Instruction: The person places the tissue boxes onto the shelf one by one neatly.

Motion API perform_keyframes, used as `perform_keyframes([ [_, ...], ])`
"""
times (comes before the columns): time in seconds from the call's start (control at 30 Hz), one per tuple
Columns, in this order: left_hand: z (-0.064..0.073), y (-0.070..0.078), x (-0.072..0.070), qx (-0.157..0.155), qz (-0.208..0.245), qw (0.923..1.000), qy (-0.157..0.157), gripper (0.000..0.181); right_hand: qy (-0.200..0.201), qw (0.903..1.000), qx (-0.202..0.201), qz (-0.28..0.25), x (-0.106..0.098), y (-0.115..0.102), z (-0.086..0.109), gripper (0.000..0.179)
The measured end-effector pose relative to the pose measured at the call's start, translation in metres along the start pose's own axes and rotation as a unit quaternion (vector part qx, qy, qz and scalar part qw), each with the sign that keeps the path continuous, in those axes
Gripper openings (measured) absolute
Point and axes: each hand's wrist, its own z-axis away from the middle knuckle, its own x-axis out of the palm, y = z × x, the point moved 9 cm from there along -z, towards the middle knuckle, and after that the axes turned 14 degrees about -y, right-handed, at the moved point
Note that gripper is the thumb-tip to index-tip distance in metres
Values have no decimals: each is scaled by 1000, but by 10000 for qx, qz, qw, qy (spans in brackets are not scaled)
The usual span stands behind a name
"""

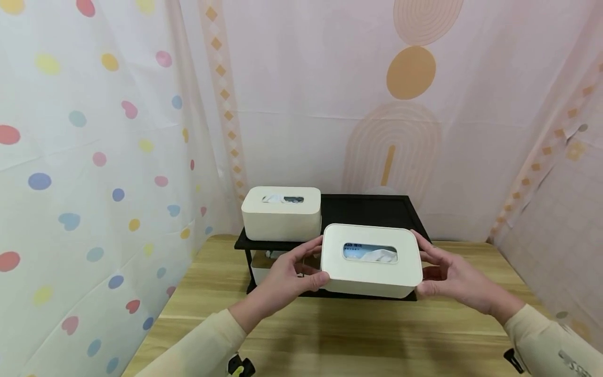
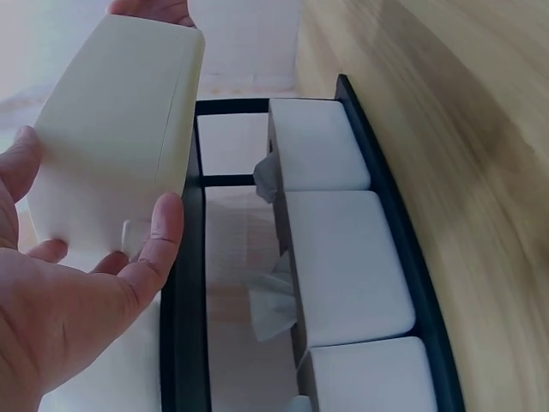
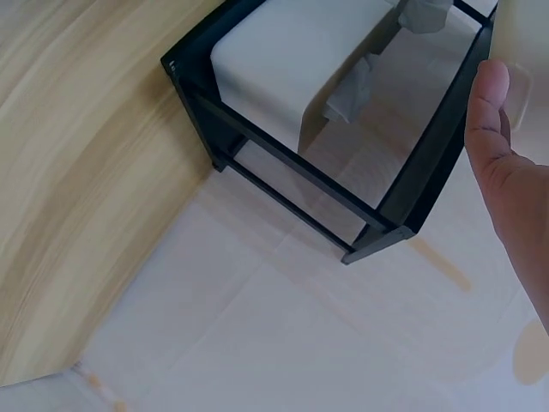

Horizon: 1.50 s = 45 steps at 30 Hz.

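Observation:
Both hands hold a cream tissue box between them, its lid facing up and tilted toward me in the head view. Through the lid's oval slot show white tissue and a blue packet. My left hand grips the left end, thumb at the front corner; in the left wrist view its fingers support the box's underside. Gripping the right end is my right hand, thumb low at the front. The box is raised at the front of a black two-tier rack.
A second cream tissue box stands on the top shelf's left side. On the lower shelf is a row of white tissue boxes with tissues poking out. The rack stands on a wooden table, with patterned curtains behind and beside it.

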Motion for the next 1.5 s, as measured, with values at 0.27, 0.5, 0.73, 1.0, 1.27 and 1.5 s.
perform_keyframes([
  [0.27, -12, 9, -11, 41, -280, 9987, 418, 76, 406, 9976, 239, 508, -11, -4, -8, 90],
  [0.5, -22, 16, -19, 121, -423, 9922, 1164, 64, 1156, 9879, 468, 923, -20, -9, -13, 74],
  [0.73, -20, 34, -24, 452, -1459, 9684, 1972, 55, 2829, 9329, 460, 2180, -23, -31, -11, 64],
  [1.0, -11, 51, -14, 628, -3062, 9198, 2371, 55, 4227, 8243, -589, 3720, -16, -60, -1, 35],
  [1.27, 4, 67, -4, 1628, -4219, 8474, 2782, 36, 4380, 7920, -862, 4164, -7, -69, 0, 29],
  [1.5, 10, 68, 8, 1956, -5141, 7944, 2575, 45, 4449, 7831, -967, 4236, -8, -73, 3, 30],
])
